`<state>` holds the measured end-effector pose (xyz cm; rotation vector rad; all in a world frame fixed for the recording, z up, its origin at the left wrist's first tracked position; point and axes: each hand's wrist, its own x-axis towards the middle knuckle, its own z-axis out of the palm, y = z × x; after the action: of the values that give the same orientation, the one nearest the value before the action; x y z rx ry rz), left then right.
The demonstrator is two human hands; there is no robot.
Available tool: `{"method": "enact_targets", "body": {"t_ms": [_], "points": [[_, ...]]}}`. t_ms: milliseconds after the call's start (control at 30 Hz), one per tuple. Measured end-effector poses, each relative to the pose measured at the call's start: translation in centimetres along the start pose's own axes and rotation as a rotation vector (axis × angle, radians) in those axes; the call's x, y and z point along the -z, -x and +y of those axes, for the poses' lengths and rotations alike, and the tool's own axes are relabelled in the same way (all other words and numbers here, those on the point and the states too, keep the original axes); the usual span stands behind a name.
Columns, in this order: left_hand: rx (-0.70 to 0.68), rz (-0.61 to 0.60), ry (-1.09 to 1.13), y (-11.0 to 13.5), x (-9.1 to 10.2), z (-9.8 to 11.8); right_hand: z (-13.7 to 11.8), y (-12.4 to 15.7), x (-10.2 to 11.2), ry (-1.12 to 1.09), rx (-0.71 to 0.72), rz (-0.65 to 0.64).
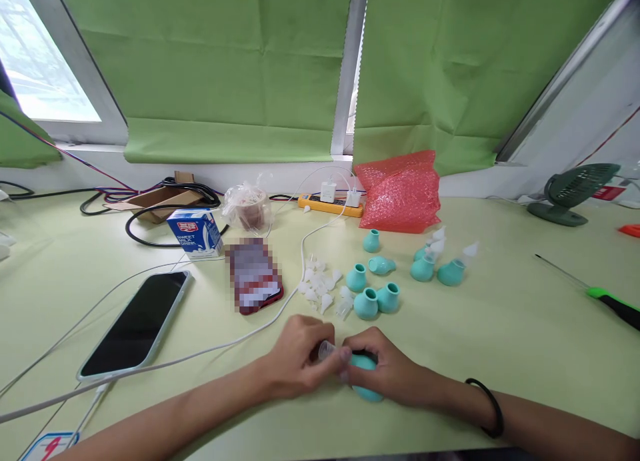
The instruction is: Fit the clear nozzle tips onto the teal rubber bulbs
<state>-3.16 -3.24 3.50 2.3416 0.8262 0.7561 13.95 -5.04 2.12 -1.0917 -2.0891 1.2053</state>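
Note:
My right hand [387,368] is closed around a teal rubber bulb [367,384] near the table's front edge. Beside it, my left hand [305,358] pinches a small clear plastic tube [326,350], its fingertips meeting those of my right hand. Just beyond lie a clear plastic piece [345,306] and a pile of small white tips [319,281]. Several loose teal bulbs [367,304] stand behind my right hand, and one lies on its side [382,266]. Farther right, a few bulbs [451,272] carry clear tubes with white tips.
Left of my hands are a phone [137,324], a red-cased phone [255,274] and a milk carton [196,232]. A white cable [235,341] crosses the table. Behind are a power strip [335,204] and a red bubble-wrap bag [400,194]. On the right are a screwdriver [607,301] and fan [575,188].

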Motion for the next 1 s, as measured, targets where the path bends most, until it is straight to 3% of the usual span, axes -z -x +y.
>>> {"method": "enact_targets", "body": {"t_ms": [100, 267, 367, 433, 500, 567, 633, 700, 800, 1000], "points": [[0.149, -0.173, 0.178, 0.0, -0.6, 0.4, -0.2, 0.2, 0.0, 0.106, 0.081, 0.001], [0.345, -0.291, 0.607, -0.5, -0.7, -0.2, -0.6, 0.3, 0.1, 0.188, 0.178, 0.022], [0.405, -0.394, 0.841, -0.7, -0.5, -0.7, -0.7, 0.3, 0.1, 0.268, 0.319, 0.015], [0.438, -0.377, 0.939, -0.9, -0.1, -0.9, -0.7, 0.5, 0.1, 0.336, 0.397, -0.002], [0.44, -0.197, 0.813, -1.1, 0.4, -1.1, -0.8, 0.6, 0.2, 0.369, 0.404, -0.004], [0.382, 0.025, 0.43, -1.3, 1.0, -1.5, -0.8, 0.7, 0.4, 0.374, 0.37, 0.006], [0.278, 0.132, -0.006, -1.4, 1.3, -2.0, -0.7, 0.7, 0.4, 0.383, 0.356, 0.018], [0.169, 0.133, -0.327, -1.3, 1.1, -2.8, -0.6, 0.7, 0.4, 0.389, 0.367, 0.016], [0.063, 0.062, -0.584, -1.1, 0.3, -3.8, -0.5, 0.8, 0.3, 0.408, 0.381, 0.027], [-0.049, -0.019, -0.721, -1.0, -0.2, -4.1, -1.5, 0.8, 1.4, 0.337, 0.421, 0.101]]}}
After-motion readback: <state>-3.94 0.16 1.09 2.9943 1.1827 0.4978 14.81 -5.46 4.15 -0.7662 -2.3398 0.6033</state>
